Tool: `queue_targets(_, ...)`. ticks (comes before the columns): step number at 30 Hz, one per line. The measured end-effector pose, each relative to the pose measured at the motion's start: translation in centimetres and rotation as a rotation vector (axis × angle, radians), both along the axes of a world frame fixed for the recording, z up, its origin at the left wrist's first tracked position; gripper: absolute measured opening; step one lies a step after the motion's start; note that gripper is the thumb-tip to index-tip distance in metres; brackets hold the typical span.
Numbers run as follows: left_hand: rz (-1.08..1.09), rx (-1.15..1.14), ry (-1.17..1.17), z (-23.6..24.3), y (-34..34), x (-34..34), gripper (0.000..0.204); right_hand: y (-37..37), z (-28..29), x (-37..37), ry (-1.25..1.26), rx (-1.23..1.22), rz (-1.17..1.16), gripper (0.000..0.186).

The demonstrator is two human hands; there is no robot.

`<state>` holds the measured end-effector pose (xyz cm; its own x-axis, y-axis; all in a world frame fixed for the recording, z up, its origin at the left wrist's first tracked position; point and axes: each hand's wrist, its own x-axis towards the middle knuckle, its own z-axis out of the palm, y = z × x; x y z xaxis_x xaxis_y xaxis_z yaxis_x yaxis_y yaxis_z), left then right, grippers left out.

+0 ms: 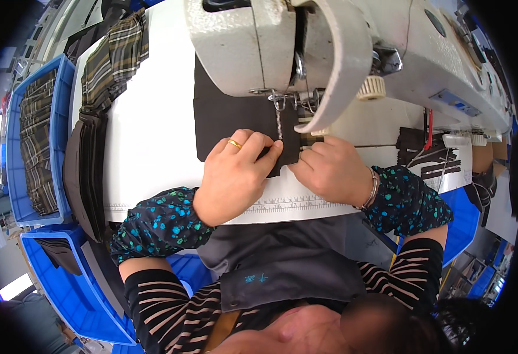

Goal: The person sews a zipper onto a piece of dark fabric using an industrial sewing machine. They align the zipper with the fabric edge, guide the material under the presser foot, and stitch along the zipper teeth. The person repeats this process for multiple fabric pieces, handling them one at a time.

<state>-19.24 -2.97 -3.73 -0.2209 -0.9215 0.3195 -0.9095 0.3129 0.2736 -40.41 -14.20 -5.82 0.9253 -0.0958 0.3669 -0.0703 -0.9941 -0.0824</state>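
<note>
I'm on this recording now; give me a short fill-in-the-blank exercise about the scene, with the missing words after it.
1. The ring on the left hand is coloured ____.
2. That hand touches dark fabric below the head of a white ____ machine.
3. A bracelet circles the person's ____ wrist.
4. Checked cloth lies in a bin coloured ____.

Missing words: gold; sewing; right; blue.
</note>
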Motion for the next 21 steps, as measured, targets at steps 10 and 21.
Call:
queue_targets(10, 0.031, 0.063, 0.024, 0.2, 0.1, 0.1, 0.059, 0.0, 0.4, -0.2, 0.066, 0.015, 0.013, 0.005)
queue_targets(21, -0.046, -0.01, 0.005, -0.3, -0.3, 0.4, 0.056, -0.8, 1.4, 0.5, -0.074, 0.085, -0.172, 0.029)
